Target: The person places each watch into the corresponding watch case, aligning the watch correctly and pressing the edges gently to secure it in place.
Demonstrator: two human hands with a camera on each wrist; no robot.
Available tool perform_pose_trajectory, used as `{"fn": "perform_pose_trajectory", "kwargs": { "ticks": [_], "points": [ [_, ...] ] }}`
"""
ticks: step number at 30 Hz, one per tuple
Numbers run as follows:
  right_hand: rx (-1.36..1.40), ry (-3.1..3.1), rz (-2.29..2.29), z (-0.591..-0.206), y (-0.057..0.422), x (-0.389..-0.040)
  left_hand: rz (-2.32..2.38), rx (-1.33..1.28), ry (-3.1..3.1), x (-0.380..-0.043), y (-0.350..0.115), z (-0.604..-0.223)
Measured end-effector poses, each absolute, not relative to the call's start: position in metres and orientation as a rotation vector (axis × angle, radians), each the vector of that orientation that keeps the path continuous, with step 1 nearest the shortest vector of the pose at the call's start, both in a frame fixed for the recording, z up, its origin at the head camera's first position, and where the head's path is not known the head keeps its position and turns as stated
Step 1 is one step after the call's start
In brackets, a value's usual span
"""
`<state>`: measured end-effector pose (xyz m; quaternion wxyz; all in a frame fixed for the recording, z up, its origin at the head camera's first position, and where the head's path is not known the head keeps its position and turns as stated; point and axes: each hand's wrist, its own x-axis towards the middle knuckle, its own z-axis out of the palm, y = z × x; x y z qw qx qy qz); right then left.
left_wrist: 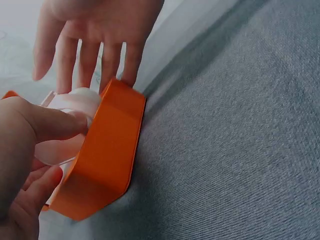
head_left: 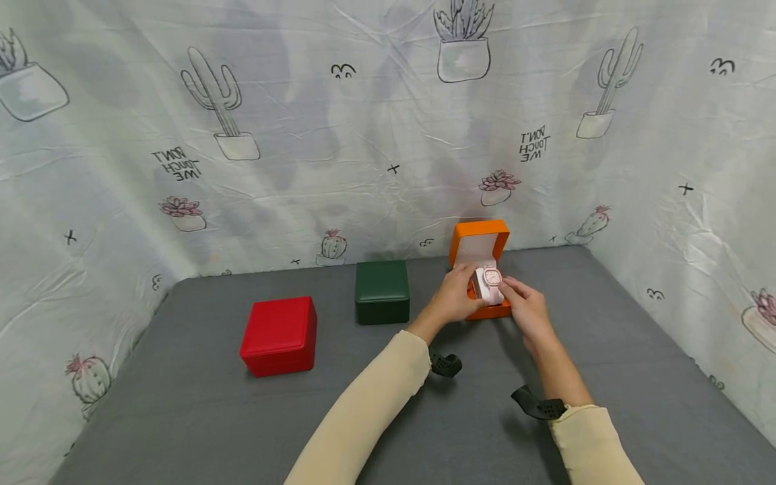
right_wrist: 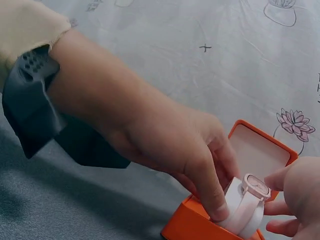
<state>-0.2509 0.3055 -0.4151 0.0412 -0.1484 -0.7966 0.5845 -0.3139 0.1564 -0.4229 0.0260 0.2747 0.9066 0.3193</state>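
A pink wristwatch (head_left: 492, 277), strapped round a white watch cushion (right_wrist: 232, 192), sits in the orange watch box (head_left: 494, 312), whose lid stands raised behind it. My left hand (head_left: 453, 296) holds the cushion from the left, thumb at its front and fingers behind. On the other side is my right hand (head_left: 529, 311), its thumb close to the watch face in the right wrist view. Straight fingers of that right hand (left_wrist: 102, 30) reach toward the cushion at the box's edge in the left wrist view. Part of the cushion is hidden behind the left thumb (left_wrist: 62, 124).
A closed dark green box (head_left: 382, 293) stands left of the orange one. Farther left and nearer is a closed red box (head_left: 281, 337). Grey cloth (head_left: 376, 417) covers the table, and a printed white curtain (head_left: 364, 135) hangs along its back and sides. Black straps circle both wrists.
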Motion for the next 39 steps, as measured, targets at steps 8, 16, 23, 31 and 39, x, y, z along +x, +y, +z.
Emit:
{"fn": "perform_pose_trajectory", "kwargs": {
  "ticks": [8,16,23,31,39],
  "points": [
    [-0.43,-2.471,1.787,-0.417,0.301,-0.251,0.84,0.841,2.813,-0.316,0.154,-0.424],
    [-0.425,-2.395,1.822,-0.423,0.302,-0.25,0.94,0.837,2.845,-0.314,0.154,-0.428],
    [-0.39,-2.425,1.794,-0.431,0.306,-0.252,0.948,0.774,2.928,-0.309,0.158,-0.43],
    [-0.423,-2.427,1.775,-0.435,0.311,-0.252,1.567,0.55,3.077,-0.315,0.153,-0.411],
    [-0.397,-2.435,1.779,-0.435,0.312,-0.25,1.845,0.458,2.966,-0.341,0.15,-0.383]
  ]
}}
